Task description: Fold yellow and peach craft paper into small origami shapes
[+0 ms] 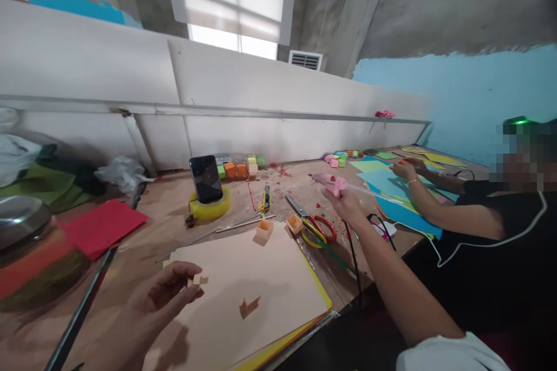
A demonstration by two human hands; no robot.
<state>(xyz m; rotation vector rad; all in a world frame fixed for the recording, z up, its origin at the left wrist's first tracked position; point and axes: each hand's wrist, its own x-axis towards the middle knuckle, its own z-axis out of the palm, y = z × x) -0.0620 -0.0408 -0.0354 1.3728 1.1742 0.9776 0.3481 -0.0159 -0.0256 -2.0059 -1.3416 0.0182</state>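
Between thumb and fingers, my left hand (167, 293) pinches a small folded peach paper piece (199, 280) above a stack of peach paper sheets (217, 330). On the stack lies another folded paper piece (249, 306). Two small peach paper boxes, one upright (263, 231) and one tipped (295, 224), sit by its far edge. My right hand (348, 206), reaching out to the right, is closed around a pink glue gun (335, 183), its nozzle pointing left and a black cord hanging below. Red-and-yellow-handled scissors (319, 229) lie beneath that hand.
A phone (205, 178) leans on a yellow tape roll (211, 206). Behind are coloured paper cubes (237, 169) and a utility knife (265, 198). Red paper (104, 226) and a large jar (30, 266) stand left. At right, a co-worker's hands (407, 169) work over blue paper (369, 167).
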